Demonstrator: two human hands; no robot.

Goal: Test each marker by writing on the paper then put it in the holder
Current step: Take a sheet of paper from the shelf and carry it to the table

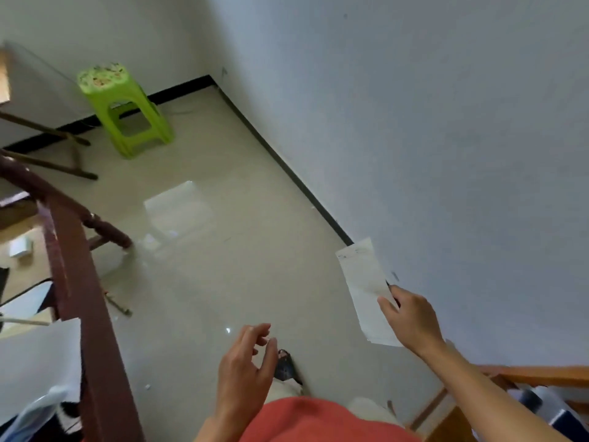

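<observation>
My right hand (411,317) grips a white sheet of paper (365,282) by its long edge and holds it up in the air in front of the white wall. The sheet bears faint marks near its top edge. A thin dark tip shows at my fingers beside the paper; I cannot tell whether it is a marker. My left hand (247,374) hovers lower and to the left, its fingers loosely apart with nothing in them. No holder is in view.
A green plastic stool (122,110) stands on the tiled floor (223,250) by the far wall. A dark red wooden frame (76,282) runs down the left side. Orange wooden furniture (535,374) sits at the lower right. A red garment (318,422) fills the bottom centre.
</observation>
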